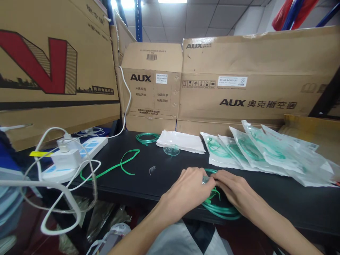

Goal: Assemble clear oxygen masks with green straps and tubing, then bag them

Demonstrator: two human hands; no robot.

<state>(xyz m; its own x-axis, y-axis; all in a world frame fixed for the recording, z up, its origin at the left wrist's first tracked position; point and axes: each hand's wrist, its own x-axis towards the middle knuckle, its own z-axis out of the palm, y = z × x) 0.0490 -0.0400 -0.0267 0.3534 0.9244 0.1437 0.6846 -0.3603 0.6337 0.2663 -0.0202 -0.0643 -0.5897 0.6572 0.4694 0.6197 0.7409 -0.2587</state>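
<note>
A coil of green clear tubing (pixel 222 211) lies at the table's front edge, partly beneath my two hands. My left hand (pixel 190 186) is closed, thumb and fingers pinching a small clear plastic piece (pixel 205 180) above the coil. My right hand (pixel 235 187) meets it from the other side, fingers bent together over the tubing. What its fingertips grip is hidden. Between the hands a bright green strap (pixel 214 193) pokes out over the coil. Farther back lies a clear, green-tinted plastic mask-like piece (pixel 171 150), next to a white paper pouch (pixel 182 141).
Several white-and-clear pouches with green tubing (pixel 248 148) overlap at the right. A green flat strap (pixel 120 164), a small clear elbow-shaped piece (pixel 152 170) and another tubing coil (pixel 147 138) lie left. A power strip (pixel 92 147) with looping white cables occupies the left edge. Cardboard boxes (pixel 239 92) wall the back.
</note>
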